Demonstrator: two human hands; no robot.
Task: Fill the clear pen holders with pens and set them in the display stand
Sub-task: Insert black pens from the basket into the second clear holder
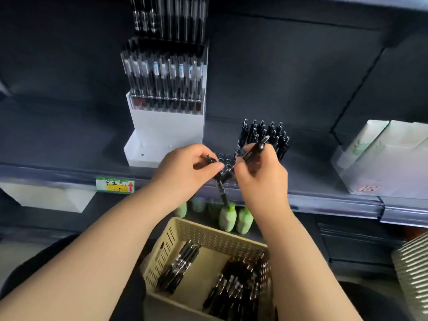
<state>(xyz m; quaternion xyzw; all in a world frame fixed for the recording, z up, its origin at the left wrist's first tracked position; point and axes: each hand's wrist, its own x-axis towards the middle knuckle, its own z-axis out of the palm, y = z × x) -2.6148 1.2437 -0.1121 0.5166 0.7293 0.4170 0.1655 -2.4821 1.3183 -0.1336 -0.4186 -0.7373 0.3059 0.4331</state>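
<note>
Left hand and right hand each grip one pen; holder has perhaps twelve

Single view, head-worn, wide-angle. It looks forward and down over the person's own forearms and faces a dark grey metal shelf unit square-on.

Range is close. Both forearms enter from the near bottom edge and meet at frame centre. There the left hand and right hand each grip a black pen at the shelf's front lip.

Nearest, almost under the lens, sits a cream perforated plastic basket. Far, upper centre, stands a white stepped plastic display stand, and the rows of pens above it run out of frame. At the far right is a clear plastic tray of pale boxes.

Shelf edges bow toward the frame borders. The far corners are dim and soft, so the shelf's depth is hard to judge, possibly shallow.
</note>
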